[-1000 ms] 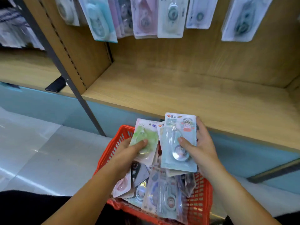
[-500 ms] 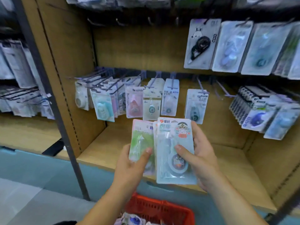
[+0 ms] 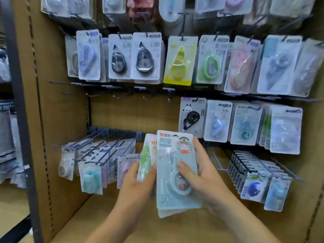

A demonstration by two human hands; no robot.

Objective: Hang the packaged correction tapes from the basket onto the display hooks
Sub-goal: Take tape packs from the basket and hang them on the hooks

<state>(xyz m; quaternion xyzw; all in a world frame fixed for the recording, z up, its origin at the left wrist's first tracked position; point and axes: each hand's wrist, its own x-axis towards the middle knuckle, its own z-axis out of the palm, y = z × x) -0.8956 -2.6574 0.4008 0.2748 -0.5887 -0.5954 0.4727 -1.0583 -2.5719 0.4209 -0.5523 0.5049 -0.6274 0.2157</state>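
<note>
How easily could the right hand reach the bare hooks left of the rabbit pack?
Probably yes: open space lies between the right hand and the bare hooks above it. It grips the blue pack, which would come along.

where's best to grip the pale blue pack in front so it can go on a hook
Probably the lower half of the pale blue pack, pinched from its right edge, thumb in front and fingers behind, as the right hand holds it. The card is flat and upright, so this leaves the top edge free for hanging.

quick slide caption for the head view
Left hand and right hand hold correction tape packs before stocked display hooks.
</note>
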